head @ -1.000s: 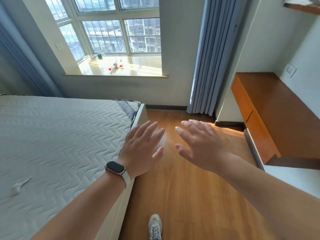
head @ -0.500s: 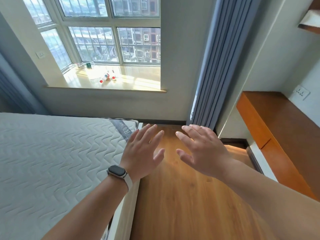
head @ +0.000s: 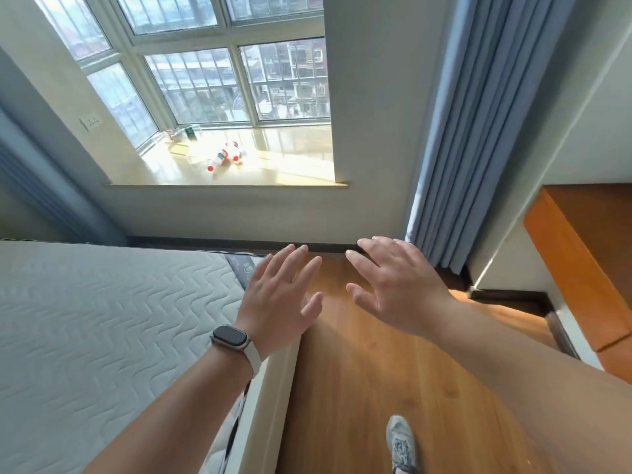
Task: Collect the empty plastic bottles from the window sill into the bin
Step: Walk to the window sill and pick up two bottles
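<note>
On the window sill (head: pixel 290 172) lie plastic bottles (head: pixel 224 157) — left hand (head: pixel 278 299) and right hand (head: pixel 398 289) spread, holding nothing.

The window sill (head: pixel 294 155) looks glossy and smooth, the plastic bottles (head: pixel 224 155) on it clear. At 9 o'clock the mattress (head: pixel 102 319) is matt quilted cloth; the floor (head: pixel 376 388) is satiny wood, the curtain (head: pixel 478 114) soft cloth.
</note>
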Action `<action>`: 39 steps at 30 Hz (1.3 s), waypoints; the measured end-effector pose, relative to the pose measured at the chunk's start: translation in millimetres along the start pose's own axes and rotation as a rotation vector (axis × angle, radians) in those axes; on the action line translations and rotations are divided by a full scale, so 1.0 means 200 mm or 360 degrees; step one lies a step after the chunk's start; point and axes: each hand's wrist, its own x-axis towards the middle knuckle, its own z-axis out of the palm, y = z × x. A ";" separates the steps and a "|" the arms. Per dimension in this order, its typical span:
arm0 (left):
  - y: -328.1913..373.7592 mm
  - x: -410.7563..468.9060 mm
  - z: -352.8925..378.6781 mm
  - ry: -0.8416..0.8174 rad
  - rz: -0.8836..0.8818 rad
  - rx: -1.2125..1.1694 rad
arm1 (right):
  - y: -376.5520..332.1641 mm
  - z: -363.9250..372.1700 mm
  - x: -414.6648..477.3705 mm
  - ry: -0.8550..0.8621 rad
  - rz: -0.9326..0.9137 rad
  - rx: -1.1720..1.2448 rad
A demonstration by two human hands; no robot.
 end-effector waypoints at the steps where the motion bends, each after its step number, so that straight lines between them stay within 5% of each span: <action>1: 0.00 0.08 0.02 -0.0023 -0.0023 0.0009 | 0.08 0.02 0.06 -0.0012 -0.0013 0.0012; 8: -0.07 0.57 0.11 -0.0013 -0.0176 0.0090 | 0.57 0.06 0.52 -0.0093 -0.0148 0.0000; 18: -0.30 0.96 0.34 0.0017 -0.0329 0.0038 | 0.73 0.23 1.03 -0.0221 -0.0168 0.0124; 39: -1.72 1.69 0.76 0.0081 -0.0506 -0.0056 | 0.57 0.63 2.67 -0.0276 -0.0357 -0.0109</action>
